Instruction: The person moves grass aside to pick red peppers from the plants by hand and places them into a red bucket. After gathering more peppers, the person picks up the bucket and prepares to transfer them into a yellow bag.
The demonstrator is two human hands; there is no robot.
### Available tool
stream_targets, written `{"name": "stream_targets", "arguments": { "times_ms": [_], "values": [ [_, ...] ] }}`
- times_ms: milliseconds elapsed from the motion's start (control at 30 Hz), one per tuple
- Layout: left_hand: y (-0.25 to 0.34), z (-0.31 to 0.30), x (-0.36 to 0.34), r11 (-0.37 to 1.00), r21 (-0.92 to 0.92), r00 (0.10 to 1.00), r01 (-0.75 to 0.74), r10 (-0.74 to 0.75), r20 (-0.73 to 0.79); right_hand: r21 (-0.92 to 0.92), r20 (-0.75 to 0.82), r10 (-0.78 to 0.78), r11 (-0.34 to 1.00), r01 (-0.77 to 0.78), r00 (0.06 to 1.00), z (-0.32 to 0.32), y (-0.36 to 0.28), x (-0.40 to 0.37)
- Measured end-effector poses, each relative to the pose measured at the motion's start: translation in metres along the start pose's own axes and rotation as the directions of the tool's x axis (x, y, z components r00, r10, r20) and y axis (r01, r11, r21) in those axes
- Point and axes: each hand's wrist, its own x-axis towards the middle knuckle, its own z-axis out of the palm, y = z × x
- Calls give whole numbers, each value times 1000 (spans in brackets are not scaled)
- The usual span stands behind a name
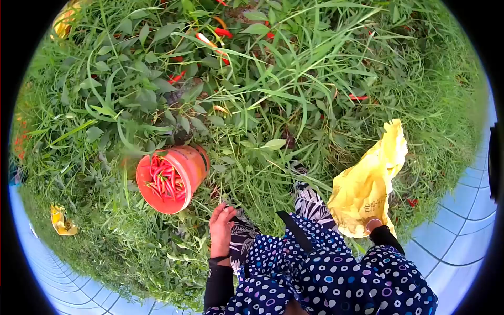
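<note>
My left hand (221, 231) is by my left knee, to the lower right of a red bucket (202, 167). Its fingers are half curled and slightly apart, with nothing visible in them. Tilted toward me, the bucket holds many red chili peppers (167, 178). At my right side, my right hand (374, 224) grips a crumpled yellow plastic bag (362, 191) by its lower end. The bag covers most of that hand's fingers.
Leafy pepper plants and long grass spread ahead, with red chilies (223, 33) hanging among them. Another yellow bag (64, 220) lies at the far left, and a yellow piece (64, 22) shows at the upper left. Blue sheeting (451, 220) edges the lower right.
</note>
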Motion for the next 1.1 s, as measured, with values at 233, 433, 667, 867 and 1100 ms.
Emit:
{"name": "stream_targets", "arguments": {
  "times_ms": [233, 433, 667, 867, 1100],
  "values": [
    [14, 60, 0, 993, 119, 1000, 13, -12, -3, 188, 498, 48, 969, -162, 866, 46, 54, -91],
    [32, 124, 22, 972, 233, 997, -41, 24, 74, 156, 262, 209, 954, -255, 942, 78, 89, -26],
    [59, 183, 15, 966, 252, 998, -55, 44, 51, 494, -110, -10, 867, 64, 994, -13, 71, 36],
    [78, 194, 8, 925, 315, 977, -212, 205, 53, 619, -499, -18, 692, 371, 867, -78, 22, 47],
    [92, 171, 31, 895, 185, 911, -405, 411, 4, 863, -506, -142, -77, 500, 851, -152, -21, 22]
  ]
}}
